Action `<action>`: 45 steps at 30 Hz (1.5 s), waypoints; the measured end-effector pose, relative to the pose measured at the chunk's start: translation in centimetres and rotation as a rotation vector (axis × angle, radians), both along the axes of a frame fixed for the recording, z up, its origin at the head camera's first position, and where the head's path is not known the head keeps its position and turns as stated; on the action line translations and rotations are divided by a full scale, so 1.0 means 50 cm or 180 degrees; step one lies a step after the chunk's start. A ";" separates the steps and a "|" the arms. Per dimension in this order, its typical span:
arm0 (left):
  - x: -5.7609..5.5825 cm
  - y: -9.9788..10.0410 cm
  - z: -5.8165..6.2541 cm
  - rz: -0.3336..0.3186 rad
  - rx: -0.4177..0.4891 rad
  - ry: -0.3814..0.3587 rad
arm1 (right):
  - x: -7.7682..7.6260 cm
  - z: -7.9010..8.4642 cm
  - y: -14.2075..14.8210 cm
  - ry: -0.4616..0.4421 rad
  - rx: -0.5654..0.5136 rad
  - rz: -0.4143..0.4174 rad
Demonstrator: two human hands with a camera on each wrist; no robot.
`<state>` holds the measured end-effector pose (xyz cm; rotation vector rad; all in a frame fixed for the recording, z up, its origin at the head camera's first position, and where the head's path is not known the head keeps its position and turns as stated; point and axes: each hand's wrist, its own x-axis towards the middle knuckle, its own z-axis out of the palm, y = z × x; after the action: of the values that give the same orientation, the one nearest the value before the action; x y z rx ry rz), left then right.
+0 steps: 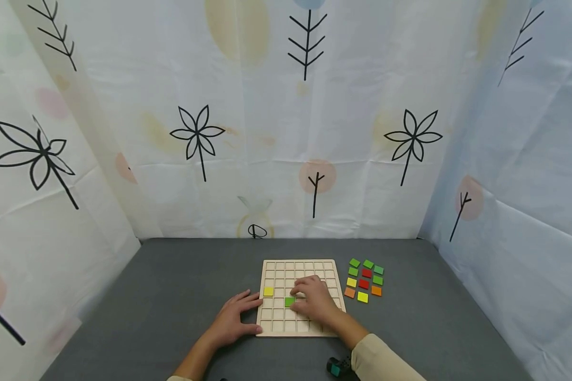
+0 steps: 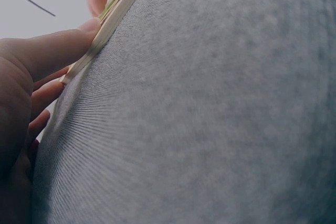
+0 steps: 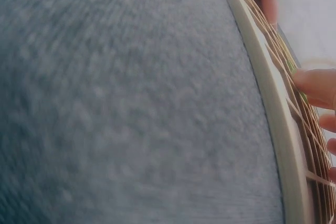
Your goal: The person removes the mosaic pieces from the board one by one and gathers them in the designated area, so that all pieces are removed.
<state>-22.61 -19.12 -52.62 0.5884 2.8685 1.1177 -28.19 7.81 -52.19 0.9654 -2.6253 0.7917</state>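
A pale wooden grid board (image 1: 276, 327) lies on the grey table. My left hand (image 1: 233, 318) is spread beside it, thumb and fingers touching its left edge; the left wrist view shows the thumb (image 2: 63, 45) resting against that edge. Over the board's middle is my right hand (image 1: 314, 301), hiding several cells. A green square tile (image 1: 289, 302) lies flat in a cell, with the right thumb at its side. In the right wrist view, a fingertip (image 3: 304, 80) presses on the green tile (image 3: 292, 66). A yellow tile (image 1: 268, 291) sits near the board's left edge.
Right of the board lie several loose square tiles, among them a red tile (image 1: 364, 284), an orange tile (image 1: 376, 290) and a yellow tile (image 1: 363, 297). A small black device (image 1: 334, 366) rests near the right sleeve (image 1: 381, 360). Patterned curtains (image 1: 267, 185) surround the table.
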 end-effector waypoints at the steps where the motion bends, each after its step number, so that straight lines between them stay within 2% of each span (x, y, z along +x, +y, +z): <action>1: 0.000 0.000 0.000 0.0009 0.0003 -0.0022 | 0.001 0.001 -0.001 0.0006 0.0021 -0.0002; 16: -0.003 0.001 0.001 0.0008 -0.0011 -0.0038 | 0.008 0.009 -0.008 -0.0018 0.0037 0.0053; 21: -0.003 0.000 -0.004 0.0018 -0.0023 -0.0028 | 0.007 0.020 -0.012 -0.0270 0.0124 0.0026; 27: -0.003 -0.001 -0.007 0.0017 0.0008 0.0129 | 0.002 0.040 -0.020 -0.0477 0.0244 0.0039; 30: -0.002 -0.002 -0.008 0.0019 0.0020 0.0182 | 0.002 0.041 -0.022 -0.0444 0.0255 0.0023; 34: -0.001 -0.002 -0.008 0.0016 0.0013 0.0143 | 0.006 0.036 -0.024 -0.0346 0.0201 -0.0087; 39: -0.004 -0.001 -0.007 0.0020 0.0026 0.0030 | 0.017 0.024 -0.027 -0.0232 -0.0017 -0.0241; 45: -0.007 -0.002 -0.010 0.0013 0.0022 0.0081 | 0.027 0.014 -0.031 -0.0177 -0.0249 -0.0302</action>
<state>-22.98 -19.22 -53.15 0.6017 2.8899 1.1292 -26.85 6.24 -51.50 0.8029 -2.6428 0.9028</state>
